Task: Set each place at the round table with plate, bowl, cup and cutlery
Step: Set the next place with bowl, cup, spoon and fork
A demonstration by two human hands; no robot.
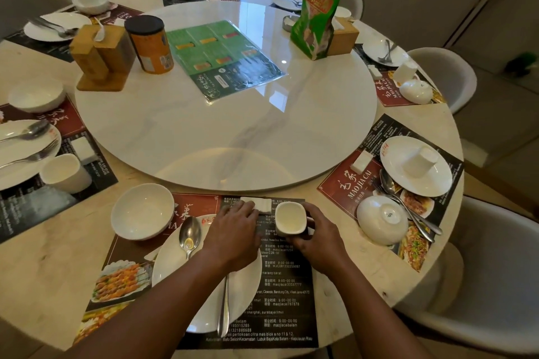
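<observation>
There's the right hand (318, 237) wrapped round the small white ceramic cup (290, 217), the left hand (233, 232) flat, fingers straight, touching the white rectangular block (262, 203).

Glossy marble turntable (204, 131); glazed ceramic cup (290, 219).

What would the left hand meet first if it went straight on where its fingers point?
The small white rest, at the fingertips of the left hand; whether they touch is unclear.
</observation>
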